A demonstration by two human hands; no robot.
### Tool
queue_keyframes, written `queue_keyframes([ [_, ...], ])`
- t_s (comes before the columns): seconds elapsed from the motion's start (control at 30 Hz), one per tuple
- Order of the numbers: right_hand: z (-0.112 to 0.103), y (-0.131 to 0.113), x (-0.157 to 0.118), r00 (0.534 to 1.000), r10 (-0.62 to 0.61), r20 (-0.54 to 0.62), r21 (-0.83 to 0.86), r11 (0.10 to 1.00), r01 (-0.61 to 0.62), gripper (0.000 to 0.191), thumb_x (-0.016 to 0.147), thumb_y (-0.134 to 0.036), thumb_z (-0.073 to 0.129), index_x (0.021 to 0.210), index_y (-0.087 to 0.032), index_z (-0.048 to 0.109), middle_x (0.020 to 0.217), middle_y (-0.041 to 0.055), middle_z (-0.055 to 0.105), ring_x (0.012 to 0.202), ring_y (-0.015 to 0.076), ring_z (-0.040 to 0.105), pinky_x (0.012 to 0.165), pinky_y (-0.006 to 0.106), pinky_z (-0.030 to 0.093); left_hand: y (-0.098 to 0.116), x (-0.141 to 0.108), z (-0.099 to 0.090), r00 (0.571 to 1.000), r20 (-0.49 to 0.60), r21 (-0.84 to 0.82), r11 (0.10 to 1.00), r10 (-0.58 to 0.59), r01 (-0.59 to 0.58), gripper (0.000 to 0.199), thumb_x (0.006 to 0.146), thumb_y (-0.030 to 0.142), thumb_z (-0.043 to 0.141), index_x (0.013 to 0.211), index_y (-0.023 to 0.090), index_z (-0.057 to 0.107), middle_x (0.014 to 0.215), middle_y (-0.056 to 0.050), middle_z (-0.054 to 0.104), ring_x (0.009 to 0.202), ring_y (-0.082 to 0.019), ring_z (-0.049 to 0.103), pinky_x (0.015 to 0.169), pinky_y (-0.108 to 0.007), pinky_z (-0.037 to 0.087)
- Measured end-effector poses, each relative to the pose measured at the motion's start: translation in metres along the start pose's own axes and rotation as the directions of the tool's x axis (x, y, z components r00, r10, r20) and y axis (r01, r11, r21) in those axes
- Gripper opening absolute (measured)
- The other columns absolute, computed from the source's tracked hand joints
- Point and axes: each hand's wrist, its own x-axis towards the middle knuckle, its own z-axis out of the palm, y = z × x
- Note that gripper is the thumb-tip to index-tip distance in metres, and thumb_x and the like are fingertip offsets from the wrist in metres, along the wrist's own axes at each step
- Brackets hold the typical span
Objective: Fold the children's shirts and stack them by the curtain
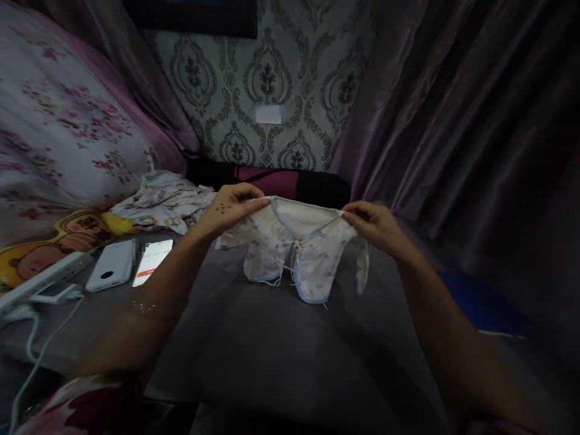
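A small white baby shirt (312, 260) with blue trim and a faint print hangs between my hands above the grey surface. Its front is tied near the neck with thin white strings, and more strings dangle at the hem. My left hand (233, 205) pinches the shoulder on the left of the neckline. On the other side, my right hand (374, 225) is closed on the opposite shoulder by the neckline. The neck opening is stretched between the two grips. One sleeve droops below my right hand.
On the left lie a lit phone (153, 261), a white power bank (110, 266) and a power strip (49, 281) with cables. Crumpled clothes (170, 199) lie behind them, beside a yellow cartoon cushion (67, 241). A black-and-maroon roll (272, 181) runs along the wall. At right is a blue flat item (484, 305).
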Motion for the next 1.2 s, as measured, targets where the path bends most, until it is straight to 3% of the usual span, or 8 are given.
queue_keyframes([
  [0.3, -0.016, -0.012, 0.011, 0.983, -0.057, 0.175, -0.284, 0.953, 0.105, 0.024, 0.085, -0.041, 0.057, 0.086, -0.022, 0.072, 0.072, 0.0010, 0.069, 0.065, 0.0172, 0.061, 0.060, 0.029, 0.044, 0.027, 0.009, -0.024, 0.972, 0.231, 0.054, 0.998, -0.046, 0.035, 0.032, 0.072, 0.047, 0.071, 0.073, 0.016, 0.068, 0.059, -0.001, 0.056, 0.057, -0.013, 0.050, 0.050, -0.023, 0.033],
  [0.4, -0.017, -0.024, 0.012, 0.976, -0.195, -0.098, -0.362, 0.921, 0.147, 0.026, 0.090, -0.042, 0.052, 0.094, -0.023, 0.070, 0.082, 0.0042, 0.069, 0.075, 0.0201, 0.062, 0.068, 0.032, 0.046, 0.029, 0.011, -0.025, 0.995, -0.040, 0.030, 0.996, 0.089, -0.087, 0.028, 0.079, 0.046, 0.066, 0.085, 0.019, 0.068, 0.071, 0.000, 0.061, 0.069, -0.015, 0.054, 0.060, -0.025, 0.039],
  [0.47, -0.013, -0.028, 0.011, 0.919, -0.284, -0.275, -0.413, 0.898, 0.154, 0.030, 0.095, -0.042, 0.045, 0.098, -0.023, 0.068, 0.093, 0.0073, 0.068, 0.087, 0.0224, 0.061, 0.076, 0.035, 0.046, 0.026, 0.013, -0.022, 0.957, -0.215, 0.051, 0.981, 0.195, -0.189, 0.028, 0.083, 0.048, 0.061, 0.090, 0.022, 0.067, 0.079, 0.001, 0.064, 0.077, -0.017, 0.054, 0.068, -0.028, 0.042],
  [0.57, -0.003, -0.023, 0.014, 0.923, -0.335, -0.188, -0.479, 0.852, 0.211, 0.031, 0.096, -0.043, 0.042, 0.094, -0.023, 0.067, 0.100, 0.0082, 0.065, 0.094, 0.0234, 0.059, 0.083, 0.038, 0.046, 0.014, 0.018, -0.013, 0.964, -0.071, 0.152, 0.958, 0.257, -0.244, 0.029, 0.077, 0.050, 0.066, 0.077, 0.021, 0.067, 0.086, -0.001, 0.065, 0.090, -0.021, 0.056, 0.079, -0.032, 0.044],
  [0.7, 0.003, -0.008, 0.022, 0.893, -0.356, -0.274, -0.536, 0.828, 0.166, 0.030, 0.096, -0.040, 0.043, 0.094, -0.022, 0.067, 0.108, 0.0092, 0.061, 0.103, 0.0247, 0.054, 0.090, 0.042, 0.043, -0.002, 0.026, -0.004, 0.972, -0.130, 0.146, 0.973, 0.198, -0.179, 0.029, 0.075, 0.049, 0.067, 0.076, 0.020, 0.068, 0.103, -0.006, 0.065, 0.110, -0.025, 0.052, 0.090, -0.035, 0.043],
  [0.83, 0.003, 0.000, 0.030, 0.927, -0.335, -0.170, -0.555, 0.810, 0.191, 0.028, 0.093, -0.040, 0.049, 0.086, -0.022, 0.069, 0.105, 0.0083, 0.061, 0.101, 0.0252, 0.054, 0.088, 0.043, 0.042, -0.011, 0.035, 0.002, 0.990, -0.061, 0.109, 0.986, 0.130, -0.123, 0.024, 0.070, 0.043, 0.072, 0.073, 0.019, 0.069, 0.100, -0.008, 0.065, 0.110, -0.027, 0.053, 0.092, -0.036, 0.044],
  [1.1, 0.008, 0.016, 0.031, 0.927, -0.293, -0.235, -0.548, 0.827, 0.123, 0.027, 0.091, -0.041, 0.051, 0.085, -0.023, 0.070, 0.104, 0.0081, 0.061, 0.100, 0.0251, 0.052, 0.085, 0.043, 0.043, -0.022, 0.044, 0.013, 0.988, -0.135, 0.050, 0.996, 0.077, -0.071, 0.020, 0.067, 0.040, 0.073, 0.071, 0.020, 0.071, 0.097, -0.006, 0.065, 0.107, -0.026, 0.054, 0.092, -0.036, 0.044],
  [1.2, 0.007, 0.021, 0.032, 0.923, -0.284, -0.260, -0.545, 0.832, 0.103, 0.029, 0.091, -0.042, 0.050, 0.084, -0.023, 0.071, 0.103, 0.0078, 0.062, 0.098, 0.0247, 0.053, 0.084, 0.042, 0.042, -0.022, 0.045, 0.015, 1.000, 0.010, -0.032, 0.999, 0.021, -0.021, 0.025, 0.067, 0.043, 0.072, 0.071, 0.018, 0.072, 0.084, -0.006, 0.066, 0.091, -0.022, 0.059, 0.079, -0.032, 0.048],
])
